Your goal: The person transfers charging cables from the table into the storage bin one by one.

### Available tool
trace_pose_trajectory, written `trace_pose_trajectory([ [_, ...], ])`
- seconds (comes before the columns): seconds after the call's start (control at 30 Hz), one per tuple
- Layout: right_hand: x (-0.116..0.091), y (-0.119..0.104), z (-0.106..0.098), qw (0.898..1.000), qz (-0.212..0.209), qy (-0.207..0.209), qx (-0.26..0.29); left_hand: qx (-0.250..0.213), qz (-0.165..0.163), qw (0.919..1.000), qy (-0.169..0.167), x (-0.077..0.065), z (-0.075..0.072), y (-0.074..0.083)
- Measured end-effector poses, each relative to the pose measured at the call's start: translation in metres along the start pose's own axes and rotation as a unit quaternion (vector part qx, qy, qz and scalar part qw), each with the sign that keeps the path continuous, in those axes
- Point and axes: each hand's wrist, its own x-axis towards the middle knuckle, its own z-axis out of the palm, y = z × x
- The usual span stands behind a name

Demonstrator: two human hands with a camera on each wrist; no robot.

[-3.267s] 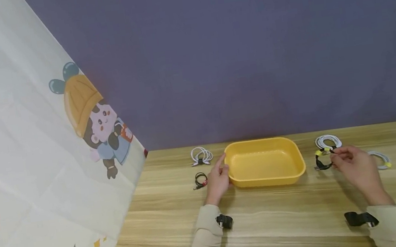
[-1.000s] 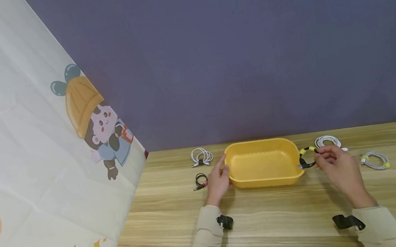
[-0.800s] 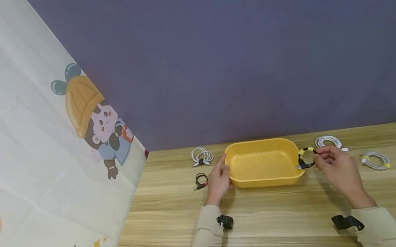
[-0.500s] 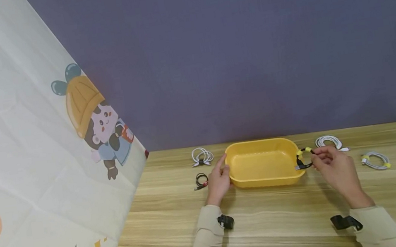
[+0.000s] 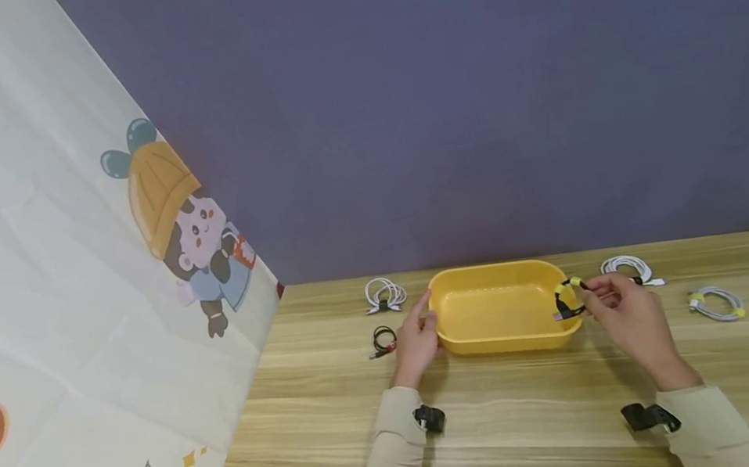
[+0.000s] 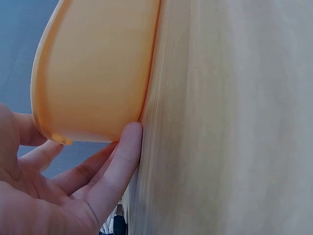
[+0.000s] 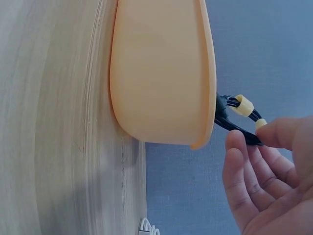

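A dark purple-blue backdrop filled most of the upper scene, with a white printed sheet slanting down at the left, bearing a cartoon figure in an orange hat. Below lay the wood-grain table. The yellow tray stood on it near the far edge, between the two hands. The person wore beige sleeves. The right hand was closed at thumb and fingertips, pinching a black cable while the other fingers curved loosely. The left hand was spread, its fingers fairly straight and touching the left end of the tray. Right of the tray lay a coiled white cable and, nearer the person, a grey cable with yellow bands; left of it, a white bundle in a dark tie. The pinched black cable, looped and banded in yellow, was held at the tray's right rim, its plug above the interior; contact with the rim could not be told. Just beside the left hand lay a small black coil.
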Motion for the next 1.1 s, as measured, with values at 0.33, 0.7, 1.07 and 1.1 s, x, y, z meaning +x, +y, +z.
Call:
trace_pose_trajectory([
  [0.33, 0.011, -0.002, 0.001, 1.0, -0.01, -0.008, -0.027, 0.008, -0.002, 0.9999, 0.008, 0.001, 0.003, 0.005],
  [0.7, 0.026, -0.001, 0.002, 0.997, -0.06, -0.028, -0.047, 0.001, -0.002, 0.9999, 0.013, 0.004, 0.007, 0.007],
  [1.07, 0.042, -0.003, 0.002, 0.988, -0.116, -0.074, -0.073, 0.012, -0.004, 0.9998, 0.017, 0.006, 0.009, 0.008],
  [1.1, 0.043, -0.003, 0.002, 0.987, -0.118, -0.08, -0.076, 0.012, -0.004, 0.9998, 0.017, 0.006, 0.009, 0.009],
])
